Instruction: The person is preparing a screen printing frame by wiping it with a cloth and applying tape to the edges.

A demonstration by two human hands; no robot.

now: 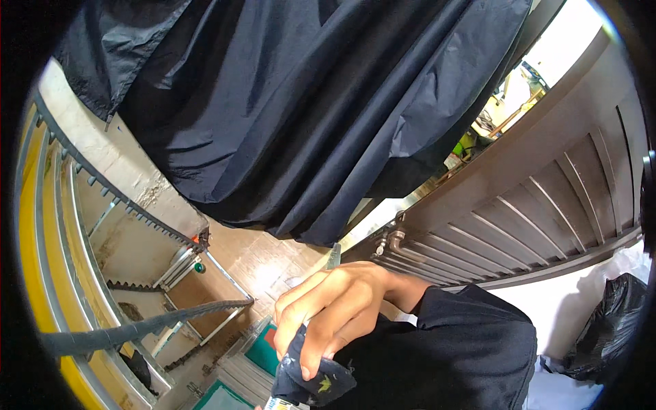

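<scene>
Near the lower middle, my right hand [335, 314] reaches in from the right, its wrist coming out of a black sleeve [478, 328]. The fingers are bent down and closed on a small dark cloth [301, 379] with a yellow-green print and paler specks. Part of that cloth is hidden behind the fingers. Just below it, a white printed item [279, 404] pokes up at the lower edge, mostly cut off. My left hand does not show.
A large black sheet [294, 116] hangs in folds ahead. On the right stands a brown ribbed door [547, 198] with a handle [396, 239]; a black plastic bag [605, 335] lies below it. A yellow-and-grey ladder [75, 253], a dark padded bar [150, 331] and green-topped boxes [263, 352] are on the left.
</scene>
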